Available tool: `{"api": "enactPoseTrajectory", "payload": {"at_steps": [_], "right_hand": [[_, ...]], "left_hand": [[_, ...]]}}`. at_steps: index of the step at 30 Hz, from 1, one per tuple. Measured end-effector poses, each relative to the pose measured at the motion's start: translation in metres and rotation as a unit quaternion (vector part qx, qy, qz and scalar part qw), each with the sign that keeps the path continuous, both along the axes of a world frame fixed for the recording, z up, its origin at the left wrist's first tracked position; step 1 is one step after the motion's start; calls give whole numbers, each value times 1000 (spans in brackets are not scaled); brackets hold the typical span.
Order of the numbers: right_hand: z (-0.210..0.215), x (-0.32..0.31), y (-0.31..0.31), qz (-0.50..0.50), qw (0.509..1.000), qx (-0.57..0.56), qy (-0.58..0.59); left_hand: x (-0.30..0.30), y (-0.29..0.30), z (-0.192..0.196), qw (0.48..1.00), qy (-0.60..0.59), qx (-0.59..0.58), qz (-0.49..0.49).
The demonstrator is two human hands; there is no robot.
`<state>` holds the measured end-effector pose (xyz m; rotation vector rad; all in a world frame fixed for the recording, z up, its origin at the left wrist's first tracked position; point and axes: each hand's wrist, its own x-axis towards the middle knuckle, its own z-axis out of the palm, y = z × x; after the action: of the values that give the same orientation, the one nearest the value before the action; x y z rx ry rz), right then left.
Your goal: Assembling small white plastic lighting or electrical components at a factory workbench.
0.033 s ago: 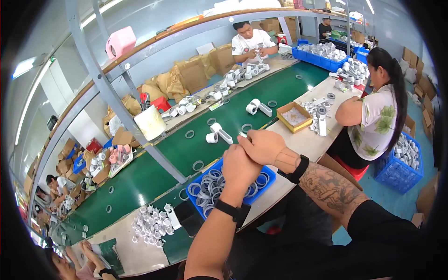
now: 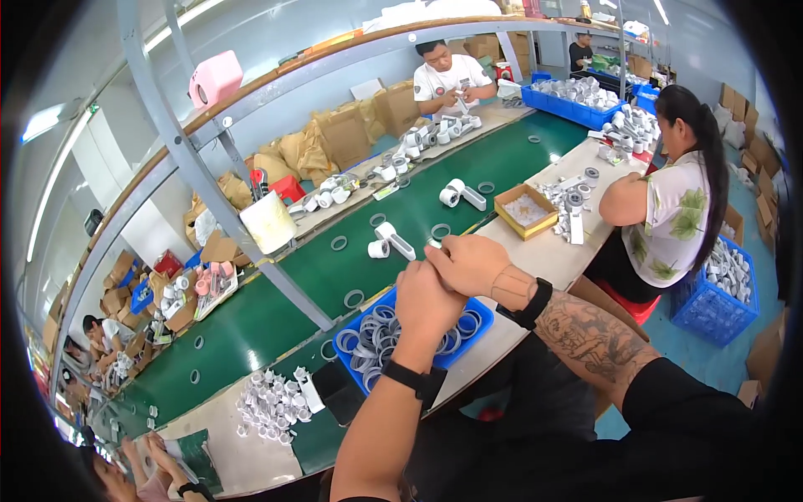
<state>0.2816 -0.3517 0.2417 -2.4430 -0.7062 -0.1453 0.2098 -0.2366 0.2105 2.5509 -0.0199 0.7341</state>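
1. The left hand (image 2: 428,299) and the right hand (image 2: 468,261) are meeting together above the bench edge, both wearing black wrist straps. The fingers are curling inward around something small, but what they are pinching is hidden behind the knuckles, and whether the grip is closed cannot be told.

2. Directly beneath the hands, the shallow blue plastic tray (image 2: 478,313) is sitting on the pale bench, holding a loose pile of grey plastic rings (image 2: 376,330). The tray's near corner is lying close to the bench edge.

3. Just beyond the hands, the green conveyor belt (image 2: 293,293) is carrying scattered single rings and a white cylindrical plastic fitting (image 2: 390,240).

4. To the right, the small brown cardboard box (image 2: 525,211) is standing on the bench beside a seated co-worker's elbow.

5. Further off, another co-worker is handling white fittings at the far side of the belt.

6. Risk, as judged: a piece released over the gap between tray and belt could be dropping onto the belt and travelling off unassembled. A knock from a forearm could be pushing the tray over the bench edge and spilling the rings.
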Motion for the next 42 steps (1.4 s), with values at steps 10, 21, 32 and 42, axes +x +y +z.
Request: {"api": "enactPoseTrajectory", "payload": {"at_steps": [10,21,32,42], "right_hand": [[8,-17,-28,63,988,96,100],[15,-64,-34,14,990,119,68],[22,-64,31,43,998,0,44],[-11,-60,41,93,994,8,-65]], "left_hand": [[-42,-9,26,999,5,9,47],[-71,-5,60,993,102,-54,-9],[-80,20,43,995,85,-4,56],[-73,40,14,982,186,-10,34]]}}
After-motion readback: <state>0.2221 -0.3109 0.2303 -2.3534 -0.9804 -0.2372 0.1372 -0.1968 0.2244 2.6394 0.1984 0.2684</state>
